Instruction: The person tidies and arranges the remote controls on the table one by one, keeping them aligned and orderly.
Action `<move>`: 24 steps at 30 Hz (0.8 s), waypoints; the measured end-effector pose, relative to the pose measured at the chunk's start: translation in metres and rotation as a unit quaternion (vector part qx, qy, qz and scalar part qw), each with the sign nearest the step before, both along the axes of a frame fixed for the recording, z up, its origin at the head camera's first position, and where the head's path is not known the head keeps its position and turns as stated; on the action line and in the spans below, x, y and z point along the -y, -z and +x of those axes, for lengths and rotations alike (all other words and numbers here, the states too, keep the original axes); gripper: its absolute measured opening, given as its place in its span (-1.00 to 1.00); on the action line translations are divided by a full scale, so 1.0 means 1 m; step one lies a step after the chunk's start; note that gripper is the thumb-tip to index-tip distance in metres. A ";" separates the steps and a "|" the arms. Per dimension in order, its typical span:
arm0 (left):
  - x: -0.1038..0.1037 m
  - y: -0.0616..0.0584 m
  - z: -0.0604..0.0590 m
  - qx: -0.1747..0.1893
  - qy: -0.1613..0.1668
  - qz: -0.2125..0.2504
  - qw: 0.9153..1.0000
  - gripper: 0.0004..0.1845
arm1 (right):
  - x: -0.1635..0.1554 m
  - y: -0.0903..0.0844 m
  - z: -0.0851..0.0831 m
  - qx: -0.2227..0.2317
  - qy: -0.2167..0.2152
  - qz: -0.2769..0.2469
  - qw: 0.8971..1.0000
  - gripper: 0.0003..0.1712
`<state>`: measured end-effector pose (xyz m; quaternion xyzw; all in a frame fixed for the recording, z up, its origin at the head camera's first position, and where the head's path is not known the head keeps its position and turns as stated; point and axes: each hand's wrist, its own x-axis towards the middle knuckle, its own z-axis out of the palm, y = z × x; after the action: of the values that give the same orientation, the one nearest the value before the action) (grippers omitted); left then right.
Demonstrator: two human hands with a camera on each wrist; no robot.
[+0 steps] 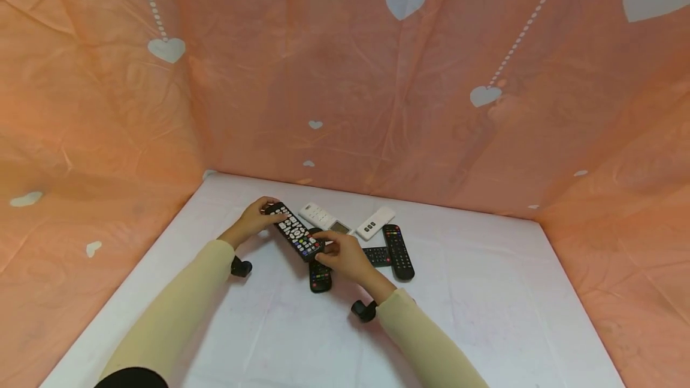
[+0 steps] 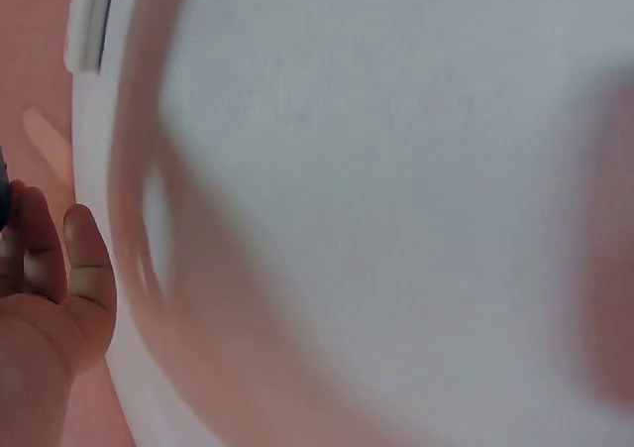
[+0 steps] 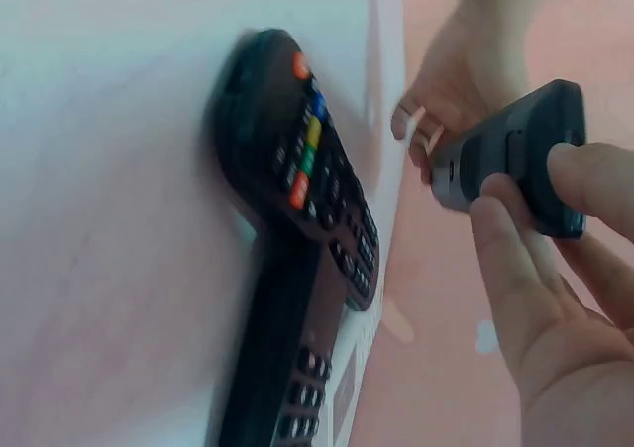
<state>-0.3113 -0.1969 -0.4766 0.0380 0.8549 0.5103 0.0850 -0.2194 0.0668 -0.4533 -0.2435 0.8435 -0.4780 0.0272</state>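
A black remote control (image 1: pixel 293 231) with large white buttons is held tilted above the white table between both hands. My left hand (image 1: pixel 254 218) grips its far end, thumb lying over the buttons. At the near end, my right hand (image 1: pixel 345 256) pinches it between thumb and fingers. From the right wrist, the back of the held remote (image 3: pixel 515 155) shows, with the right hand (image 3: pixel 565 338) on one end and the left hand (image 3: pixel 475 70) at the other. Only the edge of it enters the left wrist view, by the left hand's fingertips (image 2: pixel 84 249).
Below the held remote lies a black remote (image 1: pixel 320 280), partly hidden. Two more black remotes lie right of it, one crosswise (image 1: pixel 377 256), one lengthwise (image 1: pixel 399 253). Behind are a white remote with a display (image 1: pixel 319 215) and a smaller white one (image 1: pixel 375 223). Orange cloth (image 1: pixel 345 106) walls the table.
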 end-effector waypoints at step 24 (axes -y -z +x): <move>-0.021 -0.014 0.024 -0.006 -0.046 -0.018 0.999 -0.27 | -0.019 -0.001 0.004 0.081 0.072 -0.099 0.989 -0.51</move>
<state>-0.2877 -0.1760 -0.4625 0.0006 0.8652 0.4982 0.0567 -0.2159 0.0862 -0.4527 -0.1441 0.8026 -0.5777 0.0365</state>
